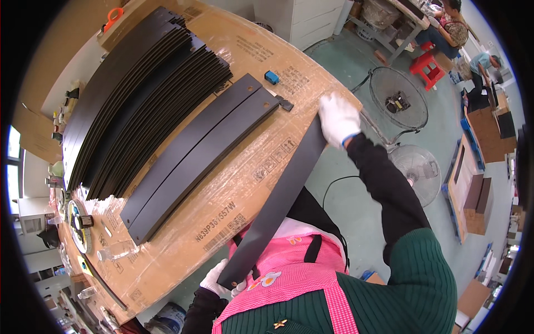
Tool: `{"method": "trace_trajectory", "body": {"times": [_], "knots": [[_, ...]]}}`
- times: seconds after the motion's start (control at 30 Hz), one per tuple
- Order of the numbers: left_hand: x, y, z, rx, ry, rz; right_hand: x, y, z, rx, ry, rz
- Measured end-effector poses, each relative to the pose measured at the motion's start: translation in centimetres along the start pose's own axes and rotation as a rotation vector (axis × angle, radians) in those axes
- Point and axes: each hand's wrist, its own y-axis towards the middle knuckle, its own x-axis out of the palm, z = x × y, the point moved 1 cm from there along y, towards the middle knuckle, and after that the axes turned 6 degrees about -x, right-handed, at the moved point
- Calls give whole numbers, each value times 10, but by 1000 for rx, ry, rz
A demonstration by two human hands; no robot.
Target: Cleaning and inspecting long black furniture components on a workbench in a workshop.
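Observation:
A long dark grey board (283, 192) slants in front of me, over the near edge of the table. My right hand (338, 118), in a white glove, is closed around its far end. At the near end, by my pink apron, my left hand (218, 278) grips the board's corner, also gloved; part of that hand is hidden behind the board. A small hole shows near the board's lower end. Two similar dark boards (200, 147) lie side by side on the cardboard-covered table (261, 139), with holes at their ends.
Large stacks of dark boards (144, 100) fill the table's far left. A small blue object (271, 77) sits beyond the two boards, and a tape roll (79, 225) lies leftward. To the right stand fans (398, 100) and a red stool (427, 69). Two people work farther back.

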Motion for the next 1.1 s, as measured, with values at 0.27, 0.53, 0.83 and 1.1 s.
{"method": "trace_trajectory", "body": {"times": [0.27, 0.53, 0.83, 1.1], "knots": [[1, 0, 3, -32, -15, -132, -1, 31, 47, 168, 194, -97], [47, 1, 1, 45, -100, 452, -2, 29, 42, -3, 116, -25], [44, -5, 0, 38, 115, 187, 3, 23, 48, 2, 72, -16], [16, -3, -2, 22, 111, 11, -2, 7, 23, -72, 162, -88]]}}
